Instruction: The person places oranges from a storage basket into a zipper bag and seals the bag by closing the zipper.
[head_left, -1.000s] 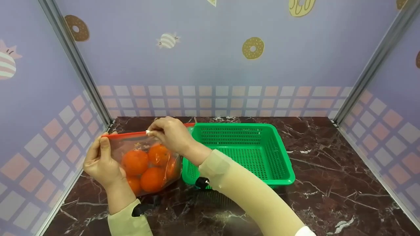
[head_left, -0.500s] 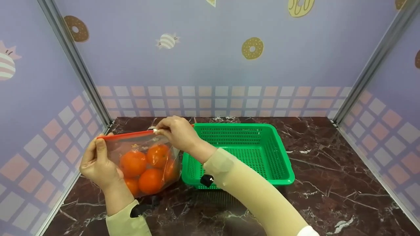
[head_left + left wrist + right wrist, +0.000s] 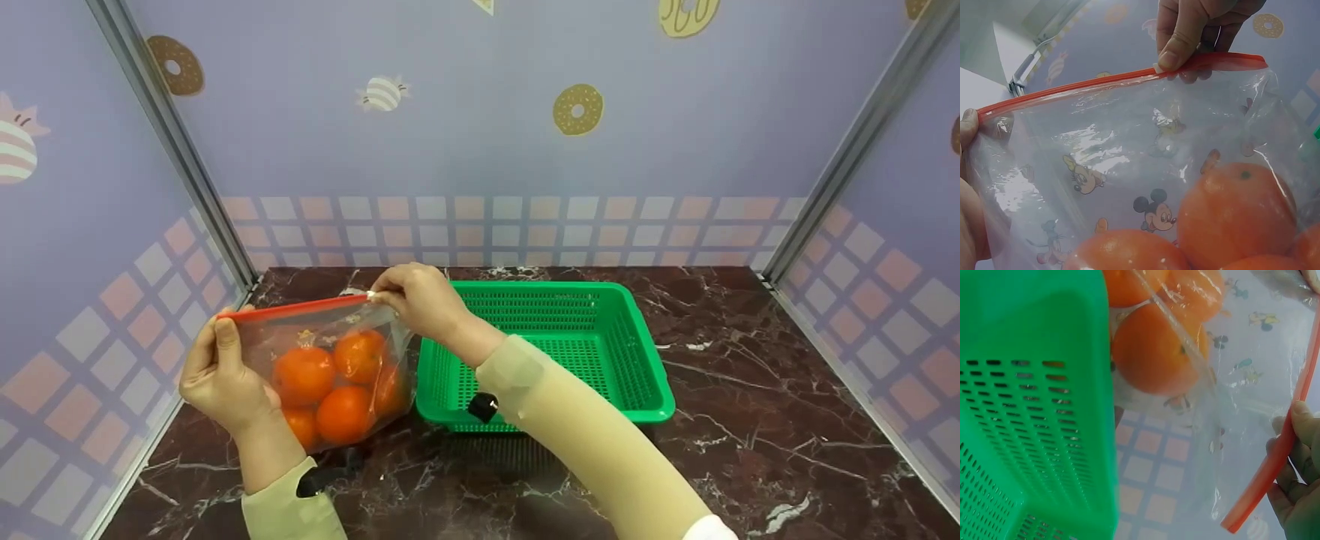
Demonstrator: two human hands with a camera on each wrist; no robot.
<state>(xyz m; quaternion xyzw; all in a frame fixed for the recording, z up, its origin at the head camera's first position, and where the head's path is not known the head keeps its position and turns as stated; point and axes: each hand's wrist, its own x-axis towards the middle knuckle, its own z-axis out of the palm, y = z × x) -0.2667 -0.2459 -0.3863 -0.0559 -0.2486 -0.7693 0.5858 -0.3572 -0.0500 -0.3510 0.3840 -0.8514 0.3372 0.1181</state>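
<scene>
A clear zip bag [image 3: 1123, 135] with cartoon prints and a red zip strip [image 3: 300, 306] hangs between my hands. Several oranges [image 3: 345, 414] fill its lower part. My left hand [image 3: 225, 375] pinches the strip's left end, thumb on the near side. Farther right along the strip, my right hand [image 3: 424, 300] pinches the small white slider [image 3: 1158, 68] between thumb and fingers. In the left wrist view, a short piece of red strip sticks out beyond the right hand. The right wrist view shows the right fingers [image 3: 1302, 419] bent round the strip near its free end.
A green perforated basket [image 3: 654, 360] stands just right of the bag on the dark marble-patterned table [image 3: 750, 450]. My right forearm crosses over its front left corner. Patterned walls [image 3: 480, 150] close off the back and both sides.
My right hand has slid to the right along the red strip with the slider, nearing its right end. My left hand has shifted slightly left, still holding the other end.
</scene>
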